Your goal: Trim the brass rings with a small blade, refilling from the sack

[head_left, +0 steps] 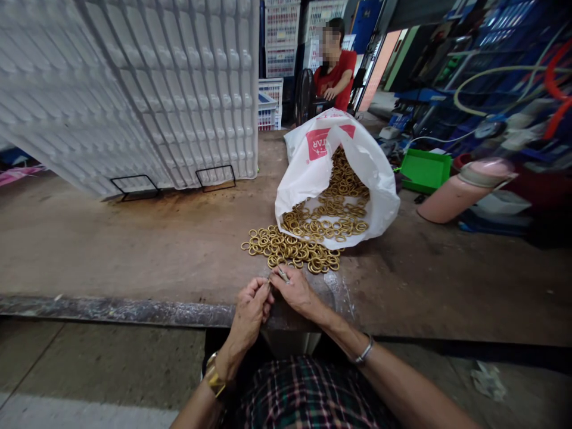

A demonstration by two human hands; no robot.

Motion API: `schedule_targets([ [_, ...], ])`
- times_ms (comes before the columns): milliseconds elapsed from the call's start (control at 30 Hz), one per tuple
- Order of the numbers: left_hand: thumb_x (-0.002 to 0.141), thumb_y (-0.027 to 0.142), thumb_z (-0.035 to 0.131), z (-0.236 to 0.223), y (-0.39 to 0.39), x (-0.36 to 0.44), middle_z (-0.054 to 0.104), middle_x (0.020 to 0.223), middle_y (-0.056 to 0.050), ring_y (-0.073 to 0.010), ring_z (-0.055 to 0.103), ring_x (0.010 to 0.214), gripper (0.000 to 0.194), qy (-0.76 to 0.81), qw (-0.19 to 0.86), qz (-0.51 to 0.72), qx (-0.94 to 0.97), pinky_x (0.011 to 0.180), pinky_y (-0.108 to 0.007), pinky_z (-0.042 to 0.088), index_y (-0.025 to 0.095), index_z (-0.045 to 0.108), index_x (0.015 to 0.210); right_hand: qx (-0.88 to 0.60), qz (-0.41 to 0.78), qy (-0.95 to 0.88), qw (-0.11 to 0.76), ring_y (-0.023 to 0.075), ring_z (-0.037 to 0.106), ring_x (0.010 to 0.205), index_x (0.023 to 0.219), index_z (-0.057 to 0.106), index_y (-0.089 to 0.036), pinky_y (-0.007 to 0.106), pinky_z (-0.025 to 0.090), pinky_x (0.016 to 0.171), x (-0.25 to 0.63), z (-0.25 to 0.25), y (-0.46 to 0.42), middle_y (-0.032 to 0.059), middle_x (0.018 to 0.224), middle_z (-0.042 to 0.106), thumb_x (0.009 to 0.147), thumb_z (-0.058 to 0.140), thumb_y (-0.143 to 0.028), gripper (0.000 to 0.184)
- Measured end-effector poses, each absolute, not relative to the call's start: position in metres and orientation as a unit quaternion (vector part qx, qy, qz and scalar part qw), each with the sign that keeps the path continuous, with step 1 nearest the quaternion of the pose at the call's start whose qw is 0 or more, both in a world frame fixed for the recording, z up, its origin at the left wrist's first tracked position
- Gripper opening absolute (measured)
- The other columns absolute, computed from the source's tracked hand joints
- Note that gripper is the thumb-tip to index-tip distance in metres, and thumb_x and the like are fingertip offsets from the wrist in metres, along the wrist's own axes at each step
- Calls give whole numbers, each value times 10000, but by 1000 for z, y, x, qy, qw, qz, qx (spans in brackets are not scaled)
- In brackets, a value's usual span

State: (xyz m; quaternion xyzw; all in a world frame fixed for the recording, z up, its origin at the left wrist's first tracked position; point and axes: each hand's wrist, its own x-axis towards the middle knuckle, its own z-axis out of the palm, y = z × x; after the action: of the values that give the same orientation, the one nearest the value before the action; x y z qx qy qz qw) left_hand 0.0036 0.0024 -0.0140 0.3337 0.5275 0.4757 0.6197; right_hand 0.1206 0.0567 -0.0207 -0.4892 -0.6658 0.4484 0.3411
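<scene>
A heap of brass rings [292,249] spills from a white plastic bag [375,179] lying open on the worn brown table [134,250]. My two hands meet at the table's near edge, just below the rings. My right hand [297,292] pinches a small thin metal piece [283,274] between its fingertips. My left hand [250,313] is closed, its fingers pressed against that same spot; what it holds is too small to name. A gold watch sits on my left wrist, a silver bangle on my right.
A big white ribbed plastic panel [134,89] stands on wire feet at the back left. A person in a red shirt [335,68] sits beyond the bag beside stacked white crates [279,36]. A green tray [424,170], a pink cylinder [465,187] and hoses crowd the right.
</scene>
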Motion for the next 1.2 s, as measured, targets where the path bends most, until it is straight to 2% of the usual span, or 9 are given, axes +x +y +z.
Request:
schedule_targets([
  [500,747,452,588,-13,2,1,476,601,51,-30,317,406,300,489,649,491,314,374,-159,218,169,490,770,-468,472,-660,351,94,411,540,627,494,-174,214,329,542,120,-21,56,-40,563,464,798,409,-287,222],
  [700,726,467,604,-9,1,2,460,576,57,-28,311,403,325,506,640,491,305,369,-159,204,167,481,733,-455,459,-683,341,92,423,570,672,519,-169,212,328,564,120,-20,56,-43,591,487,790,453,-299,187],
  [933,732,448,605,-10,1,1,484,572,56,-27,322,390,308,480,651,510,293,364,-157,216,167,481,732,-449,528,-631,348,92,412,541,605,495,-169,213,323,535,119,-16,57,-39,556,464,763,432,-290,209],
  [1200,701,419,642,-11,2,-2,500,529,60,-26,318,361,305,449,677,523,258,350,-157,221,167,471,708,-439,571,-605,339,70,355,458,638,516,-169,198,289,476,119,-20,56,-57,515,436,775,433,-312,215],
])
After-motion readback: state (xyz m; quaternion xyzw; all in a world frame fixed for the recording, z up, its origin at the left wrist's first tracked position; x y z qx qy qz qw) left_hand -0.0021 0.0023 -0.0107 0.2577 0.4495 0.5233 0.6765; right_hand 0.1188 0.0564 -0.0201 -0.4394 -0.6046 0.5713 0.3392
